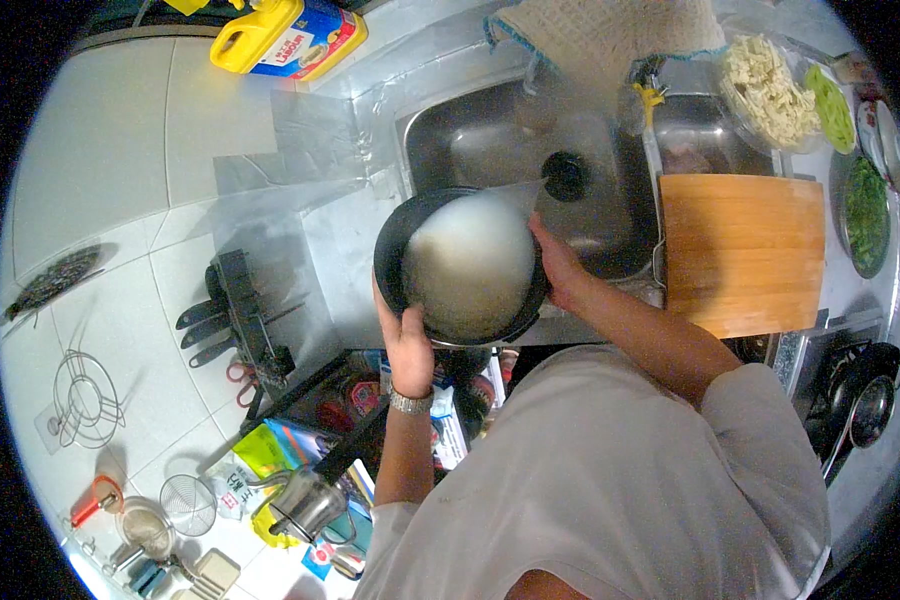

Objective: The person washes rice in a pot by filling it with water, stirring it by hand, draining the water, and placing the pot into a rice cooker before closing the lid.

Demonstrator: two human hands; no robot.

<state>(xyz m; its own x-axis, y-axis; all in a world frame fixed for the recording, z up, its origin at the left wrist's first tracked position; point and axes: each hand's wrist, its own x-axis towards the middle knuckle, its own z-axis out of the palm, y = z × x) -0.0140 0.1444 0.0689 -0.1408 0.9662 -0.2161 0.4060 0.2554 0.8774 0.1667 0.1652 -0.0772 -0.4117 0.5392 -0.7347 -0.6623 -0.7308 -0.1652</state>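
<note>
Both hands hold a dark round pot (394,240) at the front edge of the steel sink (440,135). Cloudy whitish water (480,240) fills much of it, with a grainy pale layer under the surface that looks like rice. My left hand (405,340) grips the near left side, thumb over the rim, with a metal-band watch (411,402) on the wrist. Around the right side of the rim is my right hand (558,265), its fingers partly hidden. The pot tips towards the sink, and a thin sheet of water runs off its rim near the dark drain (566,176).
A wooden cutting board (745,255) lies right of the sink, near bowls of pale torn food (770,95) and chopped greens (863,215). A knife rack (240,305) hangs at left. A yellow detergent jug (290,40) and a cloth (610,35) are behind the sink.
</note>
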